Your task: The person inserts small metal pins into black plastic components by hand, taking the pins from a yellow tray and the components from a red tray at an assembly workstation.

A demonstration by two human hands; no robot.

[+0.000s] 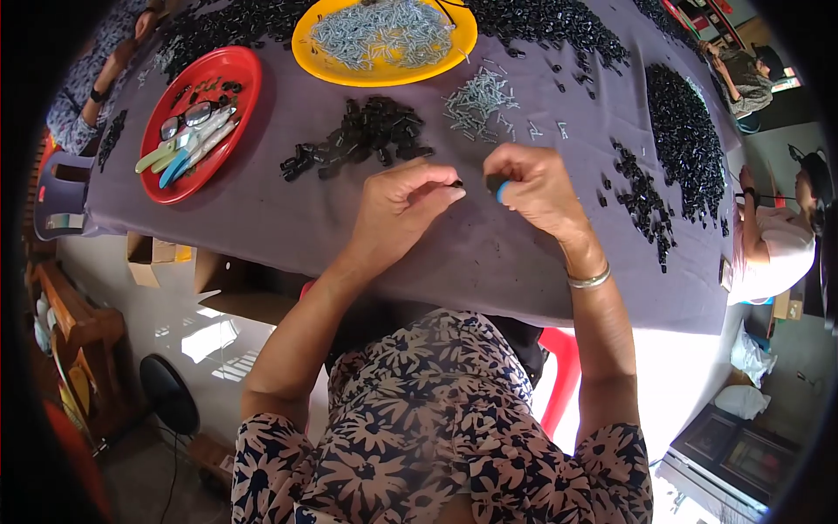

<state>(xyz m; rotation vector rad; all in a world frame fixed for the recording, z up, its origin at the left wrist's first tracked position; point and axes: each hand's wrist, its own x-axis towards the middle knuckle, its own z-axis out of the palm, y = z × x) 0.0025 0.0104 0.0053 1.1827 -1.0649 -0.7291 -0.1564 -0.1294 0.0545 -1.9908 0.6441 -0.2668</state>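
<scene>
Left hand (403,208) pinches small black part (456,184) at fingertips, axis too small to tell. Right hand (532,185) fingers closed on blue-tipped tool (497,187), tip pointing left at part. Black pile (367,135) and screws (478,100) just beyond; red plate (240,70) far left.

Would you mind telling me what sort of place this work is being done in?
Probably an informal home workshop for small-parts assembly. A cloth-covered table holds heaps of small black parts, a yellow plate of metal screws and a red plate of tools; other people sit around it.
</scene>
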